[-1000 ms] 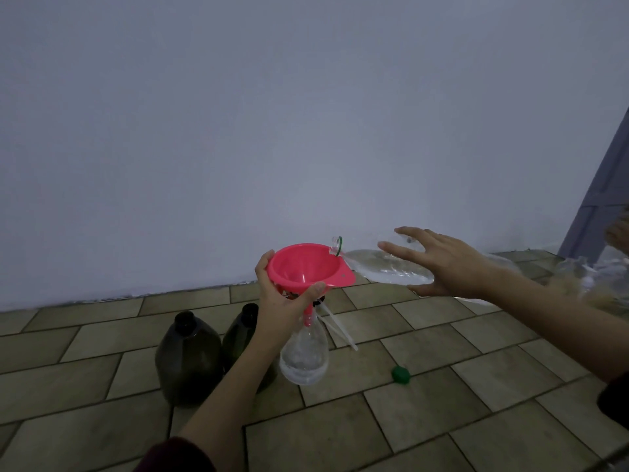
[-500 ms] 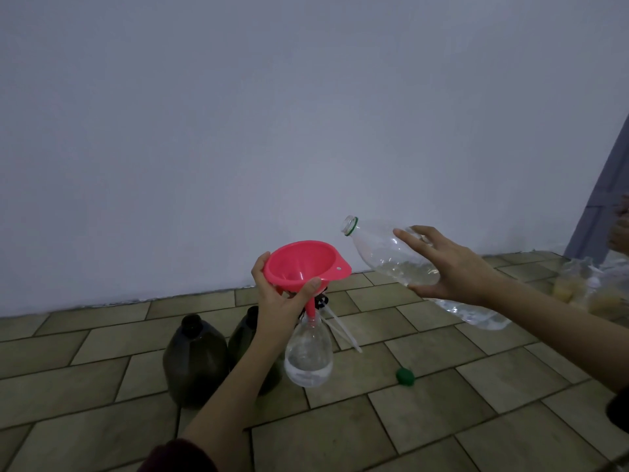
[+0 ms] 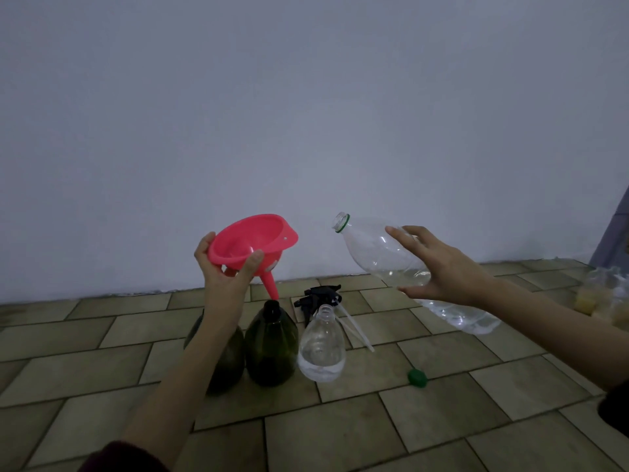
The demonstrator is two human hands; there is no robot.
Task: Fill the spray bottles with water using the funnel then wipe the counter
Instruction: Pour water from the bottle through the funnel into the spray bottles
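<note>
Head view is showing the left hand [image 3: 223, 277] gripping the pink funnel [image 3: 252, 243] by its bowl, its fingers curled around the rim, spout slanting down-right just above the dark green spray bottle [image 3: 270, 345]. The right hand [image 3: 439, 267] is clasping the clear water bottle [image 3: 391, 264], its long axis lying diagonal and its mouth pointing up-left. The clear spray bottle [image 3: 321, 349] is standing partly filled on the tiled bench [image 3: 340, 437]. Seemingly the funnel is moving between bottles; seating the spout in the dark neck comes next.
</note>
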